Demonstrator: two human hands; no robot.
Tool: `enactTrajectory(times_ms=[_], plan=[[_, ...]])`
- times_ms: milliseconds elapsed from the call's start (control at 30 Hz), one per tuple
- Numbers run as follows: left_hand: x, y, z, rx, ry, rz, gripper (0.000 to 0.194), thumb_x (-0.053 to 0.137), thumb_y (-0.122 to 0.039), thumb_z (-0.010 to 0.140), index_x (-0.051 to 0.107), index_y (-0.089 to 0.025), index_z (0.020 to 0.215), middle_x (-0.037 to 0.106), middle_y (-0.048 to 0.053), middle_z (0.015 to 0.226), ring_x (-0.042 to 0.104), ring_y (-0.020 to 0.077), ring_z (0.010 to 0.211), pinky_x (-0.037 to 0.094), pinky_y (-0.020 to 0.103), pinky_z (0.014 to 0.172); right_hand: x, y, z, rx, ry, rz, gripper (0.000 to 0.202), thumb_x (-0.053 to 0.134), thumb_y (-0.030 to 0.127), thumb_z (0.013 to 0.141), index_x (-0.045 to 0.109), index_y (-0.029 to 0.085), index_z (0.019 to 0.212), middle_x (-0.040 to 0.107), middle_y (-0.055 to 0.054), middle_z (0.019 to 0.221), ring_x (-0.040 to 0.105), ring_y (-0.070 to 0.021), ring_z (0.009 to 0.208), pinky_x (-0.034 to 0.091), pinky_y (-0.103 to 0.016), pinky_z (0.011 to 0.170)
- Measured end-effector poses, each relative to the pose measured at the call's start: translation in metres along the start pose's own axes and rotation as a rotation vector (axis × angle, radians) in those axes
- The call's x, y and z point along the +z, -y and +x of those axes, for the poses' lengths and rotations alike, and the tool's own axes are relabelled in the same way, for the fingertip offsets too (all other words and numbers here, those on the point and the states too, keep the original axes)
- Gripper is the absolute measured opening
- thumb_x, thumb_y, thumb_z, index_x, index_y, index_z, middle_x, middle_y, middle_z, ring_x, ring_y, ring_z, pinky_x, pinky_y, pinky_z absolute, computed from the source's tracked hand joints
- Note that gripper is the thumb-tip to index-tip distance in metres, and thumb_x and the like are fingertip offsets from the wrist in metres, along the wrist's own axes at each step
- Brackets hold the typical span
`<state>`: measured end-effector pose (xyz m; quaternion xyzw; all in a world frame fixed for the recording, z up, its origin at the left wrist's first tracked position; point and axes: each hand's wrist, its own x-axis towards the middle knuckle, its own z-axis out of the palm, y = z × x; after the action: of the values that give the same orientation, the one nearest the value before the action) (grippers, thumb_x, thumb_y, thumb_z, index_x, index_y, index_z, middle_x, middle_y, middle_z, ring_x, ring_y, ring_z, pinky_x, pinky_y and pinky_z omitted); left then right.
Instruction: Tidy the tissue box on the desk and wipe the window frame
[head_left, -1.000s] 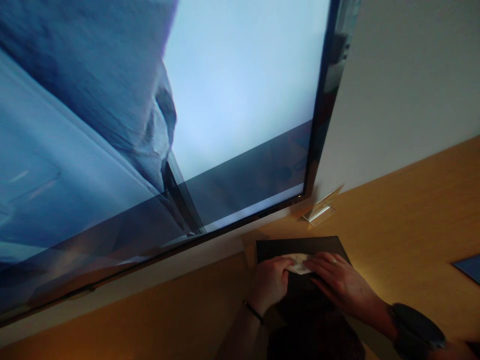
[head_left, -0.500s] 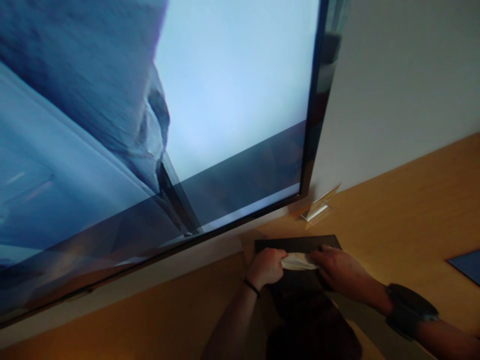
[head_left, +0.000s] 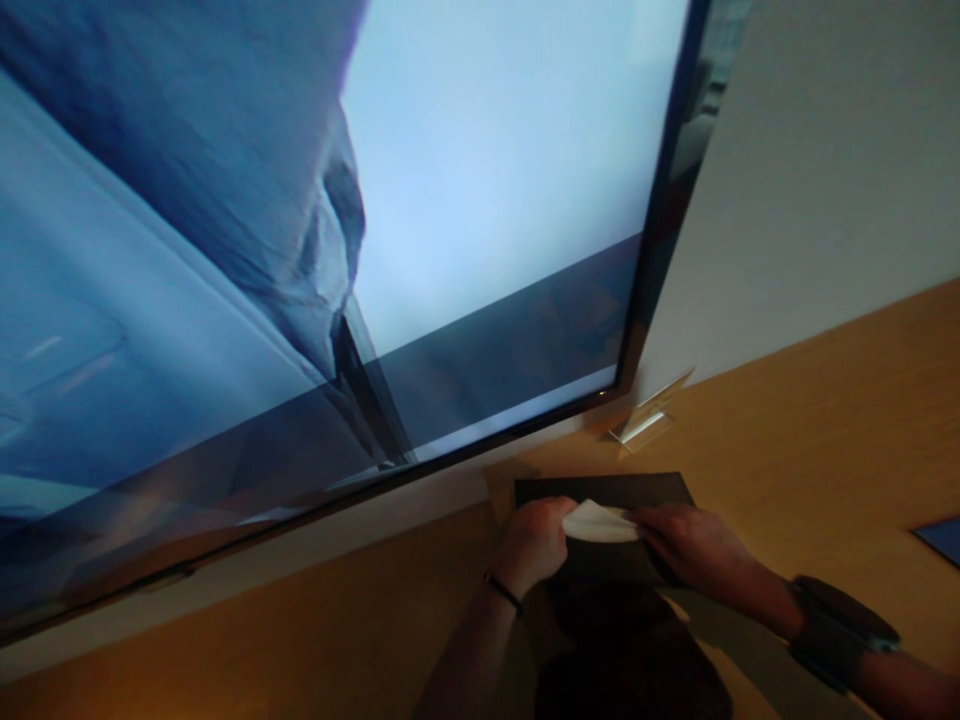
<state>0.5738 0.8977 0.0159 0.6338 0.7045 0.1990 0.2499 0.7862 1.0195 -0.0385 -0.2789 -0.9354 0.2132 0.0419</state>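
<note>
A: What sits between the two hands?
B: A small white cloth [head_left: 598,522], pinched at its left end by the left hand [head_left: 530,545] and at its right end by the right hand [head_left: 694,548], both closed on it.
A: And beneath it?
B: A dark mat [head_left: 637,490] lies flat on the wooden desk [head_left: 810,440], just under both hands.
A: Anything farther out?
B: Beyond the right hand, a clear stand [head_left: 649,420] rests near the wall; above the left hand hangs a large lit screen [head_left: 337,250].
</note>
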Motion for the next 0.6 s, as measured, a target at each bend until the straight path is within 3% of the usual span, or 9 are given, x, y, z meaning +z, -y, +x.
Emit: enactTrajectory(times_ms=[167,267,367,500,600], plan=[[0.005,0.006,-0.001,0.048,-0.046,-0.041,0.041,0.039,-0.006,0.078,0.066,-0.017,0.108,0.069,0.006,0.105,0.064,0.0187,0.097,0.048,0.028,0.087,-0.007,0.001,-0.004,0.028,-0.004,0.093,0.048,0.029,0.041,0.094,0.063,0.018,0.119,0.067,-0.007,0.101,0.065,-0.0295,0.089,0.053,-0.048,0.077],[0.007,0.009,0.000,0.041,-0.052,-0.071,0.041,0.040,-0.008,0.079,0.065,-0.017,0.111,0.069,0.005,0.107,0.064,0.0180,0.099,0.049,0.027,0.088,-0.013,0.011,-0.001,0.013,-0.051,0.161,0.054,0.035,0.054,0.092,0.060,0.017,0.122,0.063,-0.007,0.113,0.063,-0.0256,0.099,0.052,-0.043,0.086],[0.007,0.009,0.002,0.042,-0.052,-0.080,0.041,0.041,-0.010,0.080,0.064,-0.017,0.113,0.068,0.005,0.110,0.064,0.0186,0.102,0.048,0.028,0.091,-0.017,0.027,0.011,-0.039,-0.122,0.264,0.058,0.043,0.054,0.089,0.057,0.015,0.129,0.055,-0.010,0.125,0.057,-0.0247,0.109,0.047,-0.042,0.095],[0.007,0.009,0.004,0.080,-0.057,-0.108,0.042,0.040,-0.010,0.081,0.063,-0.019,0.115,0.068,0.003,0.111,0.063,0.0175,0.103,0.047,0.028,0.093,-0.020,0.039,0.033,-0.090,-0.102,0.369,0.042,0.047,0.046,0.086,0.067,0.019,0.110,0.062,-0.007,0.112,0.056,-0.0239,0.106,0.043,-0.040,0.096],[0.006,0.012,0.004,0.040,-0.056,-0.114,0.041,0.040,-0.011,0.081,0.063,-0.020,0.113,0.069,0.002,0.107,0.064,0.0168,0.098,0.049,0.027,0.088,-0.023,0.038,0.042,-0.047,-0.074,0.419,0.039,0.041,0.045,0.086,0.068,0.017,0.090,0.065,-0.008,0.091,0.060,-0.0232,0.086,0.046,-0.037,0.080]])
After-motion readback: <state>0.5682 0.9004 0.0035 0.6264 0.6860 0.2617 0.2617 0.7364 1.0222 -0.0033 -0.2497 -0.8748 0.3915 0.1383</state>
